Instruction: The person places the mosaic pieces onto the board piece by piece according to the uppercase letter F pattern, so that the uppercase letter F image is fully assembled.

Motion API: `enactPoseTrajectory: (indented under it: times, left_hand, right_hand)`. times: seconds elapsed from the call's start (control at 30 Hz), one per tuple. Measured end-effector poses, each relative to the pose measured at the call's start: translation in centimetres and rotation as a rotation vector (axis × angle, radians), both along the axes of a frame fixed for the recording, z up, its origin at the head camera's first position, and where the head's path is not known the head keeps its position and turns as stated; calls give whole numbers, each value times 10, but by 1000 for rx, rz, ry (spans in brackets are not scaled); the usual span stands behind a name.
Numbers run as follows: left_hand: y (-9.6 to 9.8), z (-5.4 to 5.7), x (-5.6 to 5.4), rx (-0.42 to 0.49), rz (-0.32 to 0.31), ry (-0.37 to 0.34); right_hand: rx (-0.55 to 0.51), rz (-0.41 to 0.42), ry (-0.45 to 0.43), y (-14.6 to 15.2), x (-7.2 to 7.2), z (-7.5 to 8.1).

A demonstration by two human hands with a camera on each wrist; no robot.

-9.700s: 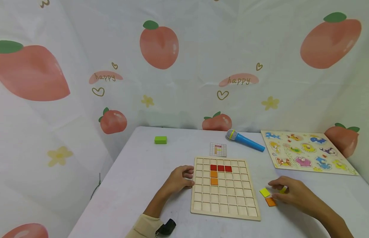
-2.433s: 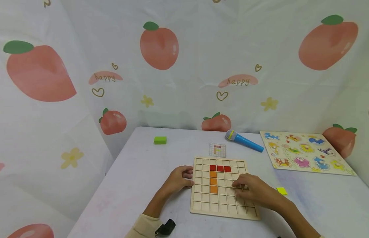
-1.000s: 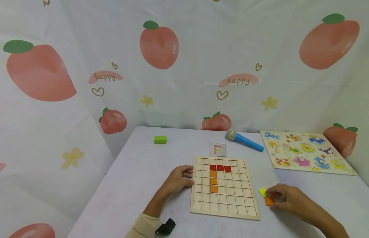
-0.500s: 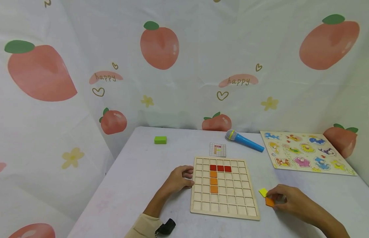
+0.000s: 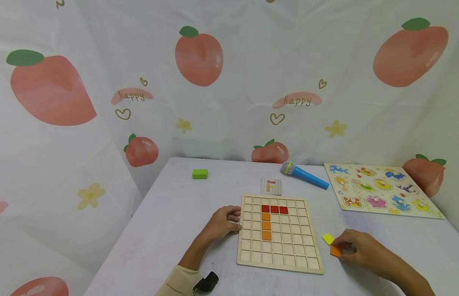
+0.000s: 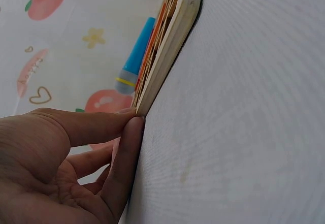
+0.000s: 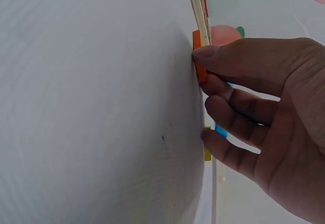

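Left hand (image 5: 223,223) pinches the board (image 5: 289,238) at its left edge, probably so it won't slide; right hand (image 5: 364,248) pinches an orange tile (image 5: 335,251) right of it, beside a yellow tile (image 5: 327,239).

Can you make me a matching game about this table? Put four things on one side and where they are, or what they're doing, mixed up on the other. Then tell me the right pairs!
Things:
1. microphone
2. green block
3. red tiles
4. right hand

Clues:
A. in a row on the grid board
B. has its thumb on an orange tile
C. lying just left of the animal puzzle
D. near the far left corner of the table

Right pairs:
1-C
2-D
3-A
4-B
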State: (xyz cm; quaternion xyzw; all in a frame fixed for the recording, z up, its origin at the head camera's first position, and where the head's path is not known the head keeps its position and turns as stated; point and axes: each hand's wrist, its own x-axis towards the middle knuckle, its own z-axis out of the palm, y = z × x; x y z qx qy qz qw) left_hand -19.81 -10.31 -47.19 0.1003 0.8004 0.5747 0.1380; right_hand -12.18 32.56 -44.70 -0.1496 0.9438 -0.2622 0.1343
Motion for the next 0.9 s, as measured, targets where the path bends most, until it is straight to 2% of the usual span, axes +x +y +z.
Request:
enactPoseTrajectory:
  times: [0.27,0.5,0.9]
  left_hand:
    - [0,0,0,-2,0,1]
    - [0,3,2,-3,0,7]
    - [0,3,2,-17,3,2]
  right_hand:
    - [1,10,23,-2,1,0]
    - [-57,45,87,-11,1,-1]
    - [-119,102,146,-35,-5,2]
